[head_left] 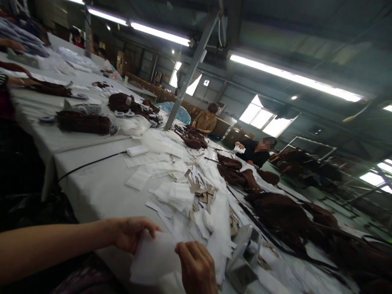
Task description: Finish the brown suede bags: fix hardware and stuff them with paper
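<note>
My left hand (132,233) and my right hand (197,267) are at the bottom of the view, both pinching a thin white sheet of fabric (154,257) held over the near edge of the white table (98,183). The left hand grips its upper left corner with curled fingers. The right hand is closed on its right edge. Just beyond lies a heap of white sheets and tan paper strips (196,192).
A grey metal tool (245,255) sits right of my right hand. Dark brown bags (284,212) lie along the table's right side, more brown bundles (82,121) at far left. A white adapter with black cable (136,151) lies mid-table. Other people sit at the far end.
</note>
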### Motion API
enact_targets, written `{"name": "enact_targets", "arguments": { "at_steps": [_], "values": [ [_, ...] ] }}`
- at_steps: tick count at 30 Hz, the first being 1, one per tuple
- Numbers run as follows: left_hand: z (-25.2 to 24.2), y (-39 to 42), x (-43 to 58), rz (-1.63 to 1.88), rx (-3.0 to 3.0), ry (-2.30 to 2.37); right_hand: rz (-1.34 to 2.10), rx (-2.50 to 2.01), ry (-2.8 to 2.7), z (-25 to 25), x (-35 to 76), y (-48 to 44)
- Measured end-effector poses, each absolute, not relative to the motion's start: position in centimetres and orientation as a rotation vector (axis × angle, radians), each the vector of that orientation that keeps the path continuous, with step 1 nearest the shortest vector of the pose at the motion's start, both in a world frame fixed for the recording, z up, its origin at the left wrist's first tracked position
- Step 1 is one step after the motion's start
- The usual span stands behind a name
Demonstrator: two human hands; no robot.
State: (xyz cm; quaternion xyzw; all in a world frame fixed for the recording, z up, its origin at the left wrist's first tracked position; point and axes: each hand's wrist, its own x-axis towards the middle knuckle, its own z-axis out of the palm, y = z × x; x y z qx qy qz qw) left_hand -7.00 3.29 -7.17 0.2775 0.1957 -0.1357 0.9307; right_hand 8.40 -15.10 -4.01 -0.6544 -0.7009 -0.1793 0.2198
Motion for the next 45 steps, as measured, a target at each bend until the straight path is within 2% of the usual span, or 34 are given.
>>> {"name": "enact_targets", "arguments": {
  "at_steps": [5,9,15,17,21,24,28,37,45],
  "values": [
    [-9.2,4.0,-5.5,-0.218,0.589,0.538,-0.63,-1.739,-1.991,-5.2,8.6,-15.3],
    [-9.9,4.3,-4.6,-0.234,0.678,0.552,-0.518,-1.847,-1.871,-6.6,9.2,-15.9],
    [-9.6,5.0,-3.4,-0.015,1.182,0.738,0.389,-2.036,-1.296,-5.6,9.7,-15.8],
    [-8.5,5.4,-3.4,0.115,1.283,0.765,0.596,-2.027,-1.177,-4.7,9.7,-15.6],
    [-4.6,4.8,-3.6,0.435,1.979,0.413,0.849,-1.945,-1.086,-3.8,9.6,-14.7],
    [-2.5,3.4,-3.2,0.192,2.27,0.013,0.96,-1.879,-1.095,-3.7,9.8,-14.0],
    [-2.7,2.6,-2.2,-0.169,2.053,-0.035,1.04,-1.861,-1.118,-3.4,10.6,-14.0],
    [-3.6,3.2,-2.3,-0.323,1.654,0.168,1.225,-1.827,-1.153,-2.3,11.3,-14.8],
    [-2.8,3.3,-1.3,-0.53,1.771,0.177,1.202,-1.866,-1.191,-2.5,10.9,-14.1]
  ]
}}
